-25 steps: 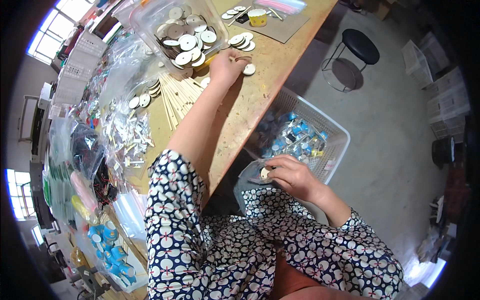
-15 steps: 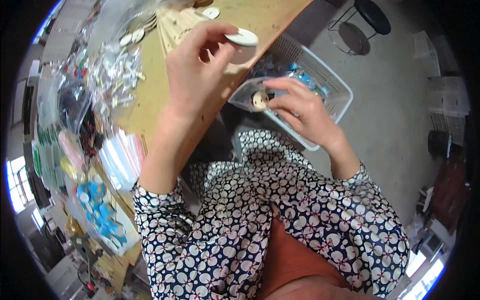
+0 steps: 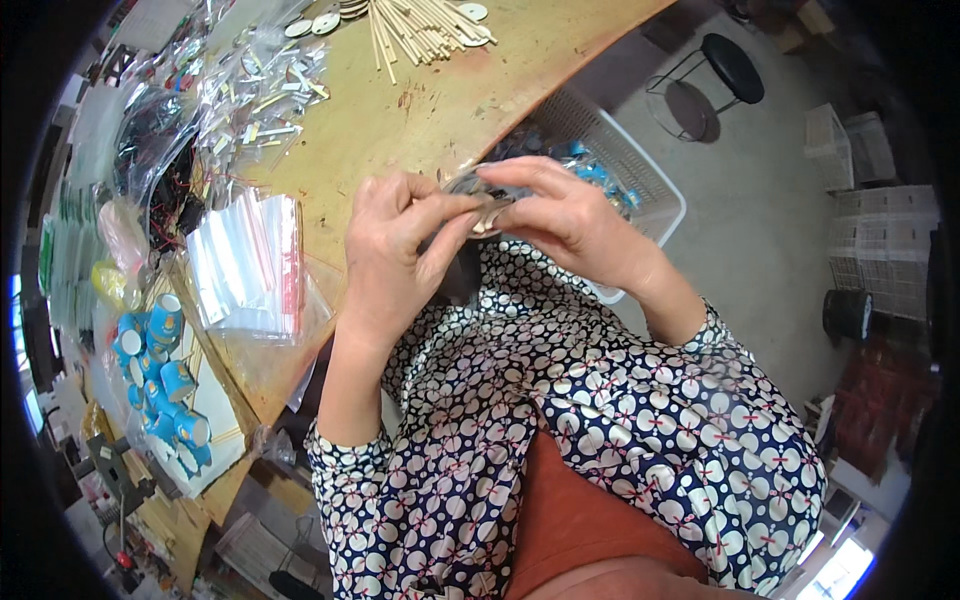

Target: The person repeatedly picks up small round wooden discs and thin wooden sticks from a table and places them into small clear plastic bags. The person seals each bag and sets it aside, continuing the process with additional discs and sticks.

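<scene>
Wooden desk (image 3: 440, 110) at twelve o'clock; left hand (image 3: 395, 250) and right hand (image 3: 565, 215) pinch a small clear bag (image 3: 480, 190) (filling step), needing steady alignment.

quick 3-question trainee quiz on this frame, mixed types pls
1. True or false: the left hand and right hand meet on one small clear packet.
2. Multiple choice: the white basket sits A) on the wooden table, B) beyond the table's edge, behind the right hand, C) on the black stool.
3. Fill in: the stack of clear zip bags lies to the person's ____.

Key: 1 true; 2 B; 3 left.
</scene>
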{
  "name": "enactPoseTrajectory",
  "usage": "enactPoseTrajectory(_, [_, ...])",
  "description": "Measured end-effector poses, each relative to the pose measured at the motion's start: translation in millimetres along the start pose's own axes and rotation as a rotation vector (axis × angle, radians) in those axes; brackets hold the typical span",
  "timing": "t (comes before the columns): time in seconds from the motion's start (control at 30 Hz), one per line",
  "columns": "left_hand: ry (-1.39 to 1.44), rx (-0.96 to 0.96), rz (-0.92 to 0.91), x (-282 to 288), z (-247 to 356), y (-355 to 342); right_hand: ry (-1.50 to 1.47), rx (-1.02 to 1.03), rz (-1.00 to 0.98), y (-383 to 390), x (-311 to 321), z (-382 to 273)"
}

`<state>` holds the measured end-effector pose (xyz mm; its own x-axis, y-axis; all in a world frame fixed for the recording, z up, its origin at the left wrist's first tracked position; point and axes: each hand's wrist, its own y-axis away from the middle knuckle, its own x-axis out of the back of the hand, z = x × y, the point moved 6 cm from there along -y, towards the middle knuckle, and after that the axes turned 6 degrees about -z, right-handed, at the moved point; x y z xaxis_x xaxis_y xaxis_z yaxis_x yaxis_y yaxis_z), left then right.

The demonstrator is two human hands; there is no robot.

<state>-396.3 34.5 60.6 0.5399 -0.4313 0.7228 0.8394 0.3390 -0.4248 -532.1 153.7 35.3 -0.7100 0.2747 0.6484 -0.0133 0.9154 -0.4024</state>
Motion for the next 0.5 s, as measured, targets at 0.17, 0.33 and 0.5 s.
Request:
enactPoseTrajectory(0.17, [0.390,0.258,0.156,8,-28,43,-0.032,-0.002,-0.015,-4,-6,-6])
enactPoseTrajectory(0.33, [0.557,0.316,0.121,-18,-49,88,-0.071,-0.015,-0.002,-21,-29,-12])
enactPoseTrajectory(0.5, [0.592,0.412,0.277,-6,-54,120,-0.243,-0.060,-0.015,-32,-57,-10])
